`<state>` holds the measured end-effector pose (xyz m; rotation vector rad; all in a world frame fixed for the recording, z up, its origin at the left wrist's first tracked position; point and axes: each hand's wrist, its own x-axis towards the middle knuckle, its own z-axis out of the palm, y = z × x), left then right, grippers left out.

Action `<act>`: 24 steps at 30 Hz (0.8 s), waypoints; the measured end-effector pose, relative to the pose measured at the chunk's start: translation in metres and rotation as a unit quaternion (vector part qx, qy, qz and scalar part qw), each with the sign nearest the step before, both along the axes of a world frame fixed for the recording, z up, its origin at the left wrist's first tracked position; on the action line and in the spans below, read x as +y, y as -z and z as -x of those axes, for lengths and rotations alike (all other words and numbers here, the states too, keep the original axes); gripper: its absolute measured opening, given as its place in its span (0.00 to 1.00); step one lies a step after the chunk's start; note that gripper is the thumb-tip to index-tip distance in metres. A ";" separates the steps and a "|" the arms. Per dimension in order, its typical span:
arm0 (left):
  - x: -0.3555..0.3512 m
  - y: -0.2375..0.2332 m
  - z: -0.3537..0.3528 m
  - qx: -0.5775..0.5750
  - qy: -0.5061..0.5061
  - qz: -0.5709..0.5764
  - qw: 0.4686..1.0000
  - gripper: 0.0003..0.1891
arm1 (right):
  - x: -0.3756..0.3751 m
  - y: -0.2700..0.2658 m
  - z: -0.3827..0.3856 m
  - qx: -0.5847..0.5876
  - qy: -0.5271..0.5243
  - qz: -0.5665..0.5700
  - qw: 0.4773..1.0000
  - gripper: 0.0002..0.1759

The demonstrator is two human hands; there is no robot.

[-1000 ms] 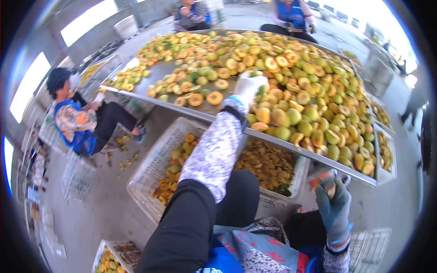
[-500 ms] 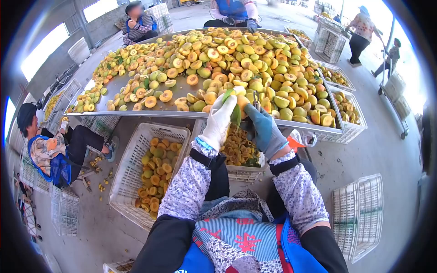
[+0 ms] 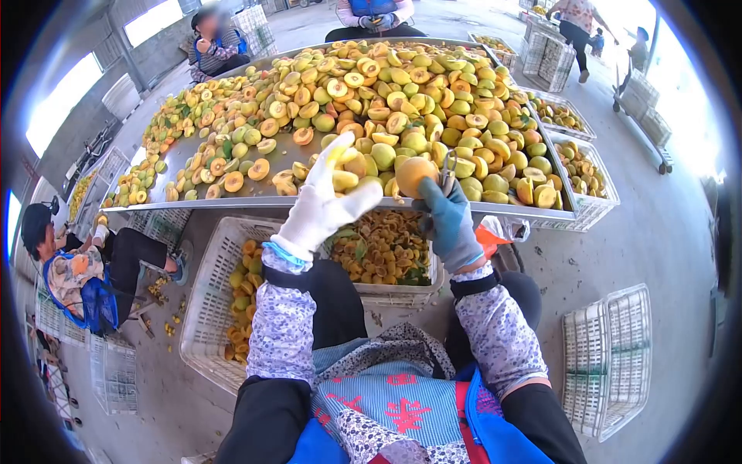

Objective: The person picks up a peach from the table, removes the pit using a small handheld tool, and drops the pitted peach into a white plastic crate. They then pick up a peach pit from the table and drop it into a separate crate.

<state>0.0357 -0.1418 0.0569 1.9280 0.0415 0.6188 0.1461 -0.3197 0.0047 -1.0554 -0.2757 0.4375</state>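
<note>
The worker's left hand (image 3: 328, 205), in a white glove, is held wide, thumb and fingers spread, with nothing in its grip, in front of the near edge of the metal table (image 3: 247, 203); just beside it the right hand (image 3: 450, 224), in a grey-blue glove, is curled round a small metal tool (image 3: 449, 164) whose loop pokes up past the fingers, and a round orange fruit (image 3: 415, 178) sits at those fingertips, over the table's edge, though I can't tell from here how firmly it is pinched; behind both hands spreads a big heap of fruit halves (image 3: 464, 97), below them a white crate (image 3: 394, 295) holds cut pieces, another crate (image 3: 202, 317) stands to the left with more fruit in it, and over by the far left a person in a blue vest (image 3: 98, 303) sits bent forward
</note>
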 end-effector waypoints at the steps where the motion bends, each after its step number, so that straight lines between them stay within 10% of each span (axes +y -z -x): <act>1: -0.014 -0.005 0.002 -0.010 0.036 0.192 0.981 0.38 | 0.009 0.015 0.000 -0.051 0.011 -0.001 0.999 0.13; 6: -0.023 0.059 -0.038 -0.126 0.000 0.136 0.983 0.21 | 0.023 0.010 0.036 -0.166 -0.084 0.026 0.982 0.15; 9: -0.020 0.057 -0.043 -0.124 0.048 0.559 0.818 0.19 | 0.015 -0.003 0.034 -0.079 -0.113 0.053 0.989 0.10; 11: -0.010 0.085 -0.047 -0.145 -0.084 0.182 0.969 0.20 | 0.024 0.015 0.027 -0.198 -0.033 0.059 0.978 0.10; 13: -0.006 0.097 -0.046 -0.146 -0.131 0.014 0.980 0.20 | 0.024 0.019 0.028 -0.294 -0.022 0.181 0.938 0.10; 18: -0.010 0.086 -0.038 -0.116 -0.004 0.356 0.927 0.22 | 0.036 0.038 0.034 -0.437 0.035 0.298 0.848 0.15; 24: -0.023 0.068 -0.036 -0.144 -0.010 0.535 0.832 0.25 | 0.048 0.043 0.042 -0.378 0.008 0.284 0.881 0.17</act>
